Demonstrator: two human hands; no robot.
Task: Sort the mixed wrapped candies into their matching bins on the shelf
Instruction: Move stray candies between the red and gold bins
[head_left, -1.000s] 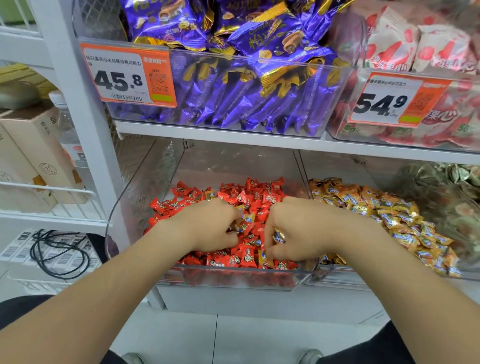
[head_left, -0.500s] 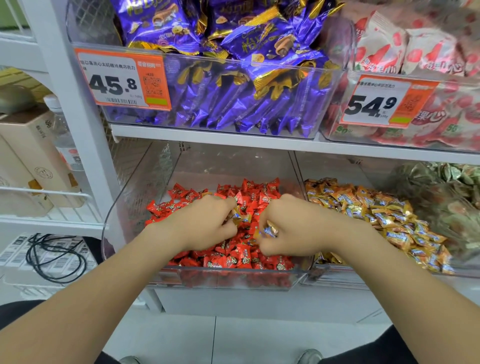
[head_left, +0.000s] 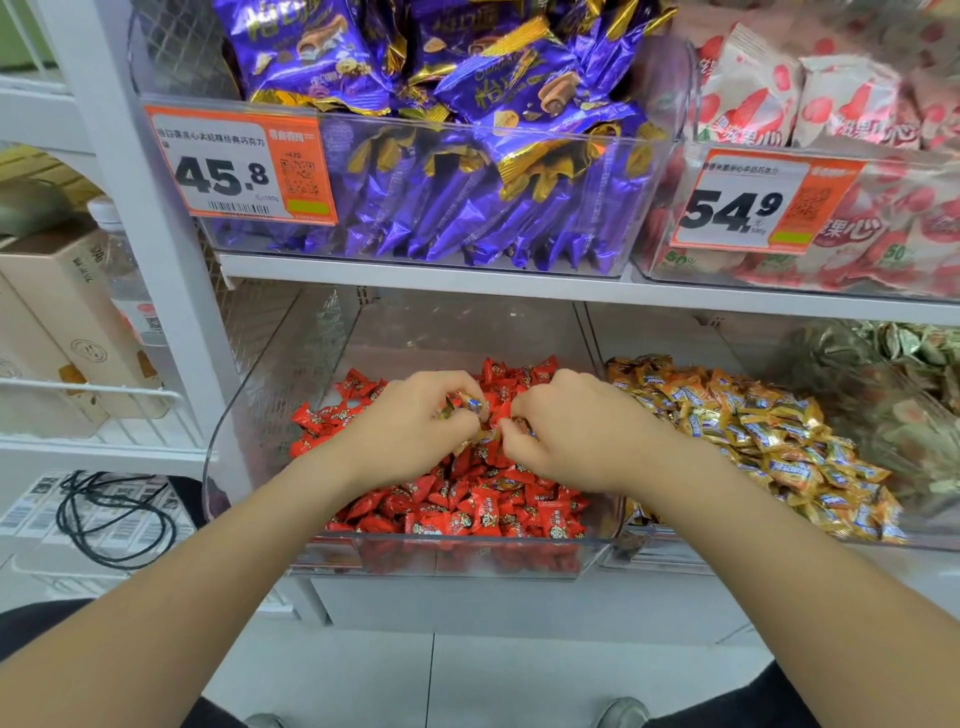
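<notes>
Two hands are working close together over the red bin (head_left: 441, 543), the clear tub on the lower shelf (head_left: 415, 278) that is holding the heap of red candies (head_left: 483, 512). The left hand (head_left: 415, 434) is curling its fingers round a few gold-wrapped candies (head_left: 464, 404), their foil with blue print showing between thumb and forefinger just above the red heap. The right hand (head_left: 576, 434) is sitting just beside it, thumb and fingertips pinching tight on a stray piece (head_left: 519, 423) that is glinting gold and blue. That piece is mostly hidden, so I cannot tell whether it is one candy or more. Both hands are hovering over the middle of the red heap, not over the gold bin (head_left: 675, 558) next door on the right, where the matching gold candies (head_left: 769, 436) are lying. Judging by this, the sorting is running midway: strays are being gathered out of the red heap, but those in hand are not yet being dropped into their own bin. Little gold is showing among the visible red wrappers, though more may be lying buried underneath. Whether the green-wrapped sweets (head_left: 904, 340) at far right or the purple packets (head_left: 467, 208) above are needing sorting, this view is not showing.
</notes>
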